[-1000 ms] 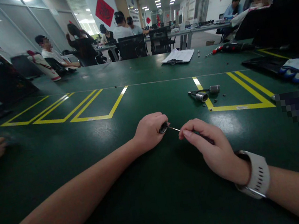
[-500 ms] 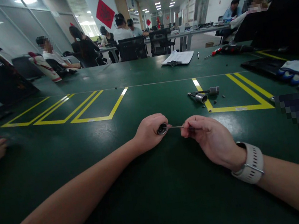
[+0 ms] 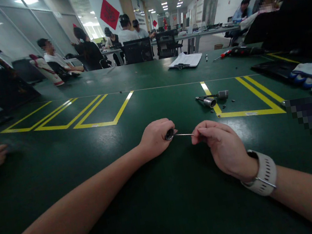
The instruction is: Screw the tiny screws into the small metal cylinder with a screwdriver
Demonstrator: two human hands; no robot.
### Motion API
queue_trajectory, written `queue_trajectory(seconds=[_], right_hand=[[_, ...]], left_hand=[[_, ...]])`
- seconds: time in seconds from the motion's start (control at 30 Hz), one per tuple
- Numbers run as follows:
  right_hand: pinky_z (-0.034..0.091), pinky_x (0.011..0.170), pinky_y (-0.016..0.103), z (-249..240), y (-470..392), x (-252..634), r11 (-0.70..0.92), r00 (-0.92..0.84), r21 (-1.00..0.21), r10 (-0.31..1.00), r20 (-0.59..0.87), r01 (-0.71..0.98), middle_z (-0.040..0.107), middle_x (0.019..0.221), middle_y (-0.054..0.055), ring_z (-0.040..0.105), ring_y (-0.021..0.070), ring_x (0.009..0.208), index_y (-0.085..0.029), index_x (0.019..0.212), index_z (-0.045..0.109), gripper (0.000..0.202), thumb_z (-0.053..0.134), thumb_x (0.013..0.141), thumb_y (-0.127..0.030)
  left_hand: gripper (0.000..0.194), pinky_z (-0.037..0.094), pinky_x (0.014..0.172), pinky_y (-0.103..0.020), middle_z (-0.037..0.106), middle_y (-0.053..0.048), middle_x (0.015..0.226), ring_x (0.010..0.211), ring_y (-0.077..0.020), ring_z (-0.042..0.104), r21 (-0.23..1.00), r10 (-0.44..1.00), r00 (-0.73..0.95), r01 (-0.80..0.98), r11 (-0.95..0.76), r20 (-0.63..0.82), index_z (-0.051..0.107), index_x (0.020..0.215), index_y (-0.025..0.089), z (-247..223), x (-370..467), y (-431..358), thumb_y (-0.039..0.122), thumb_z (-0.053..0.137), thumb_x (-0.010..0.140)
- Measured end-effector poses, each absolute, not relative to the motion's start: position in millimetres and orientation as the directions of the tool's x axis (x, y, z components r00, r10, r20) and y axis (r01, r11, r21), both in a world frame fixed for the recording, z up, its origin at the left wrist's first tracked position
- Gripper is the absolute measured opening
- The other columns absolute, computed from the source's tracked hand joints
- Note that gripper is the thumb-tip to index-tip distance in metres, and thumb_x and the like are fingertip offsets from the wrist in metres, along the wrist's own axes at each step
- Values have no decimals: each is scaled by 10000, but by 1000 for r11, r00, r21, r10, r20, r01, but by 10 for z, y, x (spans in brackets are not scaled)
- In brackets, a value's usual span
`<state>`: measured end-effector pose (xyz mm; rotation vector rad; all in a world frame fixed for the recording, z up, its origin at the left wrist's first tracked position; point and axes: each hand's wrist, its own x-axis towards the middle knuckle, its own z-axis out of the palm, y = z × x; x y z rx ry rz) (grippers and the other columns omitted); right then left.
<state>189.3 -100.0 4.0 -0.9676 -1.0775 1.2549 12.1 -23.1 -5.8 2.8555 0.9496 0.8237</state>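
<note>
At centre, the left hand (image 3: 156,137) grips a metal cylinder (image 3: 169,134); rightward, the right hand (image 3: 223,147) pinches a thin rod (image 3: 184,134).

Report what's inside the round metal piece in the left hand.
The round metal piece shows a dark hollow, too dim to read. The thin rod in the right hand runs to its rim; whether the tip enters is unclear. The left hand hides the rest.

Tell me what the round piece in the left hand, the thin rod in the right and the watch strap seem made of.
Round piece: probably metal, smooth, as its edge shines. Thin rod: likely bare metal, polished, judging by its bright glint. Watch strap: perhaps silicone, matte and pale, with rows of holes.
</note>
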Motion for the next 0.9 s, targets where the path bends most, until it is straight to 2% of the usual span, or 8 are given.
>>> queue_trajectory(seconds=[0.13,0.3,0.53,0.77,0.9], right_hand=[[356,621,313,42,-986,1890,69,50,-950,997,56,-305,576,562,7,502,154,594,-182,562,621,163,535,699,-191],[364,626,310,29,-984,1882,101,64,-934,994,84,-344,582,580,6,509,155,608,-187,577,624,158,545,714,-193],[384,712,333,10,-991,1870,95,-49,-978,993,105,-184,632,701,14,550,171,718,-185,701,653,157,537,794,-237],[378,665,322,44,-975,1890,62,22,-947,998,58,-316,606,608,8,531,161,640,-181,605,641,162,537,725,-207],[363,621,309,49,-974,1888,70,39,-941,997,60,-330,578,552,2,508,151,588,-182,550,622,176,528,699,-185]], left_hand=[[156,340,540,-231,521,1,650,580,-109,471,179,571,667,563,-807,477,519,684,148,-66,120,-221,202,527,830],[143,344,543,-227,513,2,653,590,-109,475,186,568,669,555,-811,480,521,693,145,-65,113,-220,188,523,829],[136,342,542,-232,511,1,647,585,-111,468,168,546,693,537,-826,470,527,696,143,-56,117,-230,182,524,826],[118,360,564,-235,530,-3,670,612,-117,491,167,551,701,540,-825,453,536,719,145,-54,109,-232,181,520,829],[129,349,551,-234,526,0,669,594,-112,476,167,558,695,548,-819,454,529,711,146,-58,110,-225,192,526,832]])
